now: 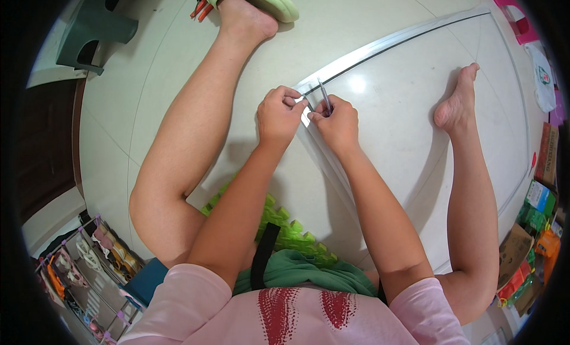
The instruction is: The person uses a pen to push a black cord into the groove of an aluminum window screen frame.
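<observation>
A large, thin frame (392, 41) lies on the floor between my legs, pale with a dark line along its far side. It looks like a screen frame. Its near-left corner sits between my two hands. My left hand (278, 120) is closed, thumb and fingers pinched together at this corner. What lies in that pinch is too small to make out. Just to the right, my right hand (337, 125) is closed around a slim, dark grey tool (324, 94) pointing up and away. The tool's kind is unclear. The fingers partly cover the corner.
My bare foot (456, 101) rests inside the frame's outline; the other wears a green slipper (278, 3). Red-handled tools (204, 12) lie beside the slipper. A dark green stool (98, 30) stands far left, a drying rack (77, 268) near left. Boxes (547, 155) line the right, a green foam mat (291, 226) lies close.
</observation>
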The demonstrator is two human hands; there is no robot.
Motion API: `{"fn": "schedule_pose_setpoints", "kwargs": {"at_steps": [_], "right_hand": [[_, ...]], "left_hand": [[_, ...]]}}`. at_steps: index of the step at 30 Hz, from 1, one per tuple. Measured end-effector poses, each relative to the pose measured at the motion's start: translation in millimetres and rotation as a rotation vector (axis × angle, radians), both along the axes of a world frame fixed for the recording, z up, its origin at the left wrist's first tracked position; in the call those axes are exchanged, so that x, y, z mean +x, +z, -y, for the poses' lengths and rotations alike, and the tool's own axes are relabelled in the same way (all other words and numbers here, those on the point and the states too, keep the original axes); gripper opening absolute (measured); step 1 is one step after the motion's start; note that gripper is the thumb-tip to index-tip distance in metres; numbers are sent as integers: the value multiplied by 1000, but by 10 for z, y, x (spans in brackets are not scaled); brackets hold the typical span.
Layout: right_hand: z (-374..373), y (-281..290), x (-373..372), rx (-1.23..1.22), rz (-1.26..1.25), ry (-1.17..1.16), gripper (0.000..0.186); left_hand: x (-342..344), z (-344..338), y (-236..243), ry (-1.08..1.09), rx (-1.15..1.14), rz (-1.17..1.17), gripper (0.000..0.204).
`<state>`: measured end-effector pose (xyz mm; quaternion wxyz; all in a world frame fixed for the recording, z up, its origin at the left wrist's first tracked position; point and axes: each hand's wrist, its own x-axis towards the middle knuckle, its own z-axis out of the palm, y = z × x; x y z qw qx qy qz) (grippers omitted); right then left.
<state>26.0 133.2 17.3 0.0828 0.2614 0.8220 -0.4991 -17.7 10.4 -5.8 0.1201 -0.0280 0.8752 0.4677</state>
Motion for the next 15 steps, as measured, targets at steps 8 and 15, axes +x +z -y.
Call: {"fn": "schedule_pose_setpoints", "kwargs": {"at_steps": [8, 15], "right_hand": [[-52, -84, 22, -15, -6, -39, 14], [-111, 195, 147, -58, -11, -3, 13]], "left_hand": [[253, 51, -52, 249, -194, -202, 34], [336, 81, 26, 87, 200, 605, 32]]}}
